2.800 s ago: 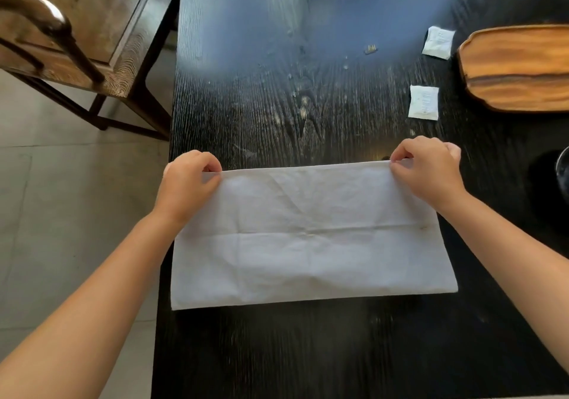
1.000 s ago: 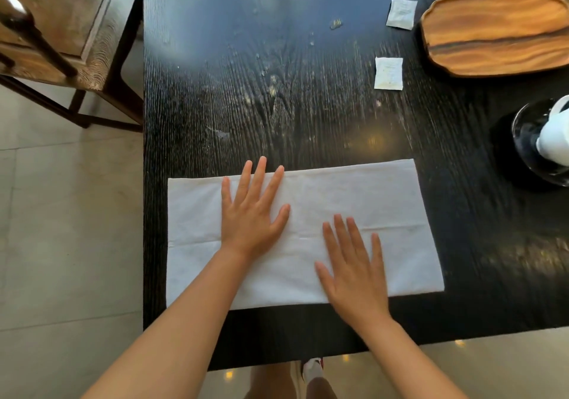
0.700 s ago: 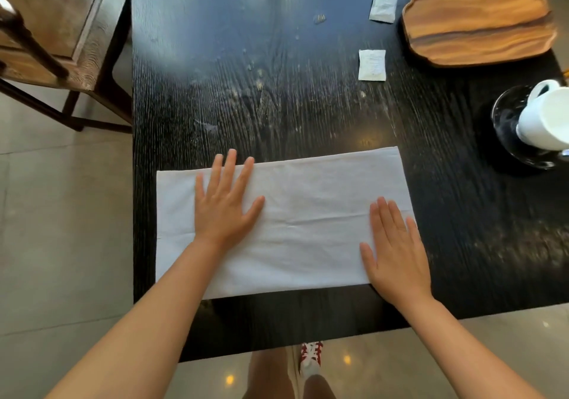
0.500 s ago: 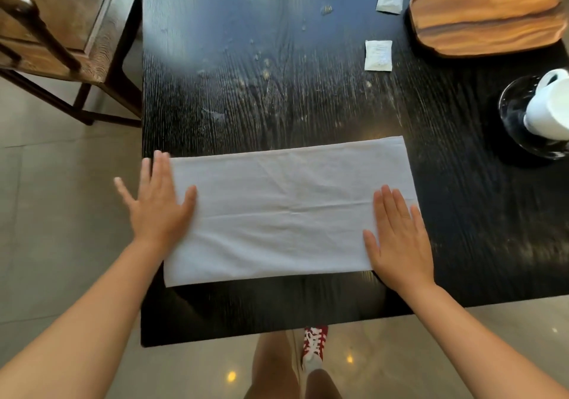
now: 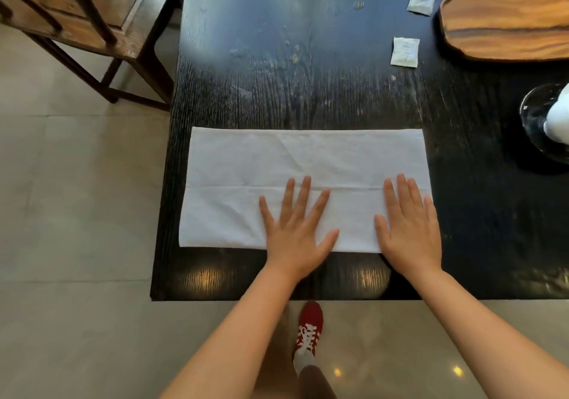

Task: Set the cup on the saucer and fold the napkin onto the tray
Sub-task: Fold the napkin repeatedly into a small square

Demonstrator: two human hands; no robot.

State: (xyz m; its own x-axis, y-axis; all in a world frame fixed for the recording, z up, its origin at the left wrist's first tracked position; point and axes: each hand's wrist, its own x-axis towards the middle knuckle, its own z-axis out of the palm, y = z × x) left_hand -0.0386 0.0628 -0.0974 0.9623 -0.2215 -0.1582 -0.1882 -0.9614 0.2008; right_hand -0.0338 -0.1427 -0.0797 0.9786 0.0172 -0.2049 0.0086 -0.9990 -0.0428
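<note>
A white napkin [image 5: 277,164], folded into a long rectangle, lies flat near the front edge of the black table [image 5: 308,60]. My left hand [image 5: 297,231] rests palm down with fingers spread on the napkin's near middle. My right hand [image 5: 409,227] presses flat on its near right corner. A white cup [image 5: 558,118] stands on a dark glass saucer [image 5: 537,121] at the right edge, partly cut off by the frame. The wooden tray [image 5: 505,23] sits bare at the back right.
Two small white sachets [image 5: 405,51] [image 5: 421,0] lie left of the tray. A wooden chair [image 5: 92,29] stands off the table's left side. The table's front edge runs just below my wrists, with a red shoe [image 5: 309,328] on the tiled floor.
My left hand has slid from the napkin's left end to its near middle. My right hand has stayed on the right end. The camera view has shifted slightly.
</note>
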